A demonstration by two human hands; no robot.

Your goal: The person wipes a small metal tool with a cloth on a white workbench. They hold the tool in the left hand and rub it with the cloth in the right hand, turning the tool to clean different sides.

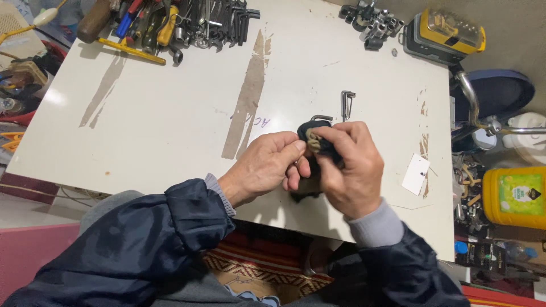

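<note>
Black, small and compact, a padlock-like object (316,138) with a thin metal shackle, pinched between both hands just above the near edge of a white worktable (170,113). Left hand (266,165) closed on its left side, thumb and fingers pressing; right hand (351,167) wrapped over its top and right. Probably rigid, fairly dense for its size, smooth enough to slip; best gripped around the body, not the shackle. Loose bent metal hook (347,103) lying just beyond. Heap of hand tools (170,25) at the far edge.
</note>
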